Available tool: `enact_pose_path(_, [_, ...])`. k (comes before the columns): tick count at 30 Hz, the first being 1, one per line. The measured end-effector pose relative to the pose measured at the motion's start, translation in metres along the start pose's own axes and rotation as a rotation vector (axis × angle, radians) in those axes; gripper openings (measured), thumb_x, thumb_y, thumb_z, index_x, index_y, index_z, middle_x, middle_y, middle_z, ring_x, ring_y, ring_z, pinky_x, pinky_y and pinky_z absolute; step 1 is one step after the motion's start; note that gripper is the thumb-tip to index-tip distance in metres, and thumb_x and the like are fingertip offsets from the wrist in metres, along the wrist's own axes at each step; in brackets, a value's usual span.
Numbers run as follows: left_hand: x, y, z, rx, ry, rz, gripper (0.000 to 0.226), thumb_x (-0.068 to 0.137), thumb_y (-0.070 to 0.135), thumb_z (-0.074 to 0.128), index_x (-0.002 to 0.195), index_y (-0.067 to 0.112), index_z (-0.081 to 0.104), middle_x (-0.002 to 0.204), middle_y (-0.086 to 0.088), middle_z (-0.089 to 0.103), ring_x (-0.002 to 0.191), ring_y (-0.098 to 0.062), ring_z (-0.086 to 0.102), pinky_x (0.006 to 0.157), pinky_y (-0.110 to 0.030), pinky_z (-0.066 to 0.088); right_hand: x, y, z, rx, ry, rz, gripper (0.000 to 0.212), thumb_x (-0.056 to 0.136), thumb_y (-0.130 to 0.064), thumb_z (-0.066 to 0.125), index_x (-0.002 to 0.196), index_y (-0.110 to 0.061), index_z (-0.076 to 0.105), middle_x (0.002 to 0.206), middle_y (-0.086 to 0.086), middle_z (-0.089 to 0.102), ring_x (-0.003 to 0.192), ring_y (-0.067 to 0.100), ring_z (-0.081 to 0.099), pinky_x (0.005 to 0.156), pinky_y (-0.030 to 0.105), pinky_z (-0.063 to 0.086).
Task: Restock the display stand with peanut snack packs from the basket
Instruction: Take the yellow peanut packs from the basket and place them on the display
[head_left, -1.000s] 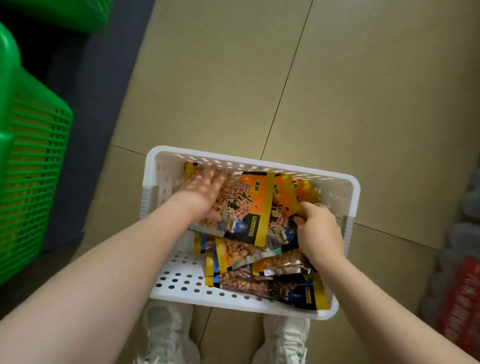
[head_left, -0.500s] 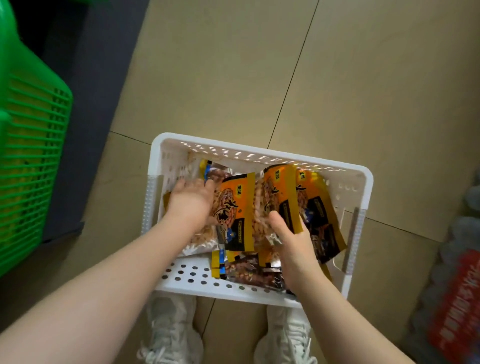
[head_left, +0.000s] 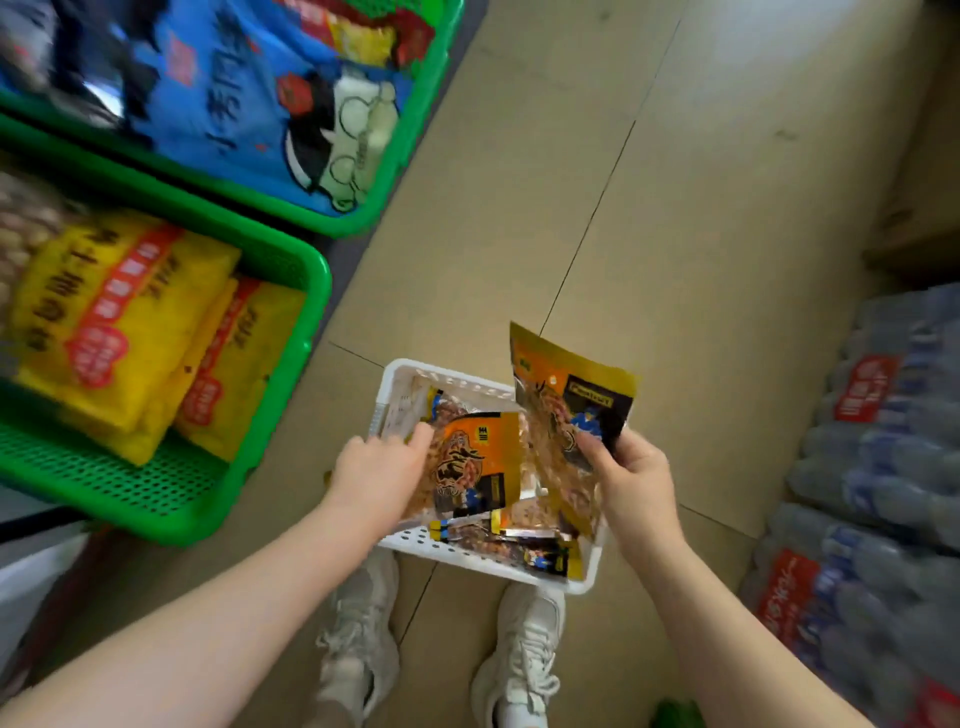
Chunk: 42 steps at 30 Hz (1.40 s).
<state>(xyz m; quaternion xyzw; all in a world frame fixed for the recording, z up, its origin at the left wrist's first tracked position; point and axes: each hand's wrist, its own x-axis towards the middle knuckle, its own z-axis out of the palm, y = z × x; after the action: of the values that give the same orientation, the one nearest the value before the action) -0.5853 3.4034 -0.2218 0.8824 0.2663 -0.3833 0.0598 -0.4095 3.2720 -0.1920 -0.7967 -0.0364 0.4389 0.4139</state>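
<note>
- The white basket (head_left: 397, 387) sits on the tan tiled floor (head_left: 701, 234), just ahead of a pair of pale sneakers (head_left: 519, 660).
- Open floor runs ahead of the basket and to its right, up to the shrink-wrapped stacks of bottled water (head_left: 878, 467) along the right edge.
- On the left, the display stand's two green trays crowd close: the near green tray (head_left: 291, 395) ends just left of the basket, and the far green tray (head_left: 415, 135) sits behind it.
- The near tray holds yellow snack bags (head_left: 130, 317) lying flat, with bare perforated bottom showing at its front.
- The far tray is filled with blue printed packs (head_left: 244, 98); the picture is blurred there.
- The right hand (head_left: 631, 483) pinches a peanut snack pack (head_left: 571, 405) between thumb and curled fingers, holding it raised above the basket's right side.
- The left hand (head_left: 379, 473) reaches into the basket, fingers curled on the left edge of an orange peanut pack (head_left: 478, 457).
- More peanut packs (head_left: 519, 545) lie jumbled in the basket's near end.
</note>
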Motion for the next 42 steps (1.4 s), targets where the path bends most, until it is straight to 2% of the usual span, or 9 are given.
enact_pose_path(5, [-0.112,-0.04,-0.094,-0.081,0.048,-0.034,0.067,0.086,0.017,0.054,0.142,0.018,0.017,0.109,-0.007,0.067,0.095,-0.029,0.067,0.075,-0.041,0.052,-0.076,-0.14,-0.038,-0.034,-0.029,-0.253,0.017,0.097,-0.015,0.045,0.098,-0.021,0.061,0.093,-0.004,0.069,0.086,0.007,0.066,0.076,0.023,0.052])
enact_pose_path(13, [-0.371,-0.097,-0.234,-0.504,0.468,-0.498,0.058,0.081,0.052,0.059,0.121,0.019,0.032,0.1,-0.012,0.069,0.093,-0.033,0.067,0.068,-0.041,0.051,-0.238,-0.344,-0.038,0.007,-0.223,-0.578,0.025,0.098,-0.016,0.044,0.08,-0.024,0.06,0.078,-0.004,0.063,0.069,0.007,0.056,0.062,0.023,0.047])
enact_pose_path(17, [-0.511,-0.103,-0.242,-0.657,0.627,-0.799,0.063,0.079,0.057,0.057,0.125,0.017,0.041,0.104,-0.01,0.067,0.093,-0.032,0.066,0.062,-0.037,0.046,-0.346,-0.406,0.005,-0.042,-0.416,-0.725,0.03,0.094,-0.014,0.051,0.065,-0.02,0.056,0.058,-0.012,0.054,0.049,-0.008,0.046,0.055,0.016,0.039])
enact_pose_path(22, [-0.662,-0.119,-0.224,-0.648,0.841,-1.126,0.06,0.077,0.048,0.066,0.117,0.008,0.047,0.096,-0.017,0.067,0.085,-0.035,0.065,0.06,-0.037,0.049,-0.476,-0.441,0.084,-0.039,-0.68,-0.795,0.033,0.086,-0.044,0.059,0.095,-0.013,0.066,0.09,-0.006,0.067,0.083,0.009,0.06,0.077,0.03,0.046])
enact_pose_path(25, [-0.746,-0.131,-0.207,-0.614,0.939,-1.332,0.059,0.079,0.044,0.066,0.119,0.004,0.048,0.089,-0.023,0.066,0.082,-0.039,0.064,0.063,-0.042,0.051,-0.553,-0.455,0.125,-0.028,-0.77,-0.952,0.028,0.087,-0.039,0.057,0.065,-0.021,0.059,0.068,-0.007,0.061,0.069,0.007,0.054,0.068,0.033,0.046])
enact_pose_path(30, [-0.86,-0.174,-0.173,-0.51,1.249,-1.608,0.058,0.078,0.042,0.067,0.115,0.002,0.047,0.09,-0.026,0.064,0.086,-0.043,0.062,0.058,-0.036,0.038,-0.673,-0.468,0.189,0.107,-0.937,-0.947,0.031,0.093,-0.025,0.053,0.063,-0.02,0.053,0.061,-0.014,0.049,0.046,0.0,0.05,0.049,0.02,0.04])
enact_pose_path(36, [-0.937,-0.301,-0.118,-0.606,1.331,-1.506,0.055,0.082,0.045,0.062,0.116,0.007,0.043,0.059,-0.007,0.048,0.055,-0.029,0.053,0.043,-0.031,0.03,-0.767,-0.483,0.267,0.245,-1.006,-0.964,0.033,0.094,-0.022,0.052,0.111,0.006,0.056,0.093,0.028,0.065,0.078,0.026,0.061,0.068,0.033,0.04])
enact_pose_path(39, [-0.948,-0.379,-0.102,-0.784,1.32,-1.413,0.061,0.08,0.049,0.063,0.118,0.005,0.047,0.084,-0.016,0.06,0.084,-0.034,0.061,0.058,-0.033,0.034,-0.798,-0.503,0.311,0.279,-1.019,-0.946,0.032,0.094,-0.022,0.051,0.065,-0.017,0.062,0.052,0.003,0.058,0.043,0.016,0.052,0.053,0.023,0.031])
enact_pose_path(42, [-0.94,-0.447,-0.088,-0.954,1.515,-1.24,0.041,0.08,0.039,0.068,0.096,0.006,0.048,0.074,-0.001,0.054,0.089,-0.034,0.059,0.062,-0.032,0.032,-0.818,-0.515,0.36,0.329,-1.031,-0.907,0.027,0.092,-0.026,0.054,0.067,-0.018,0.061,0.052,-0.008,0.058,0.052,0.018,0.05,0.055,0.024,0.035])
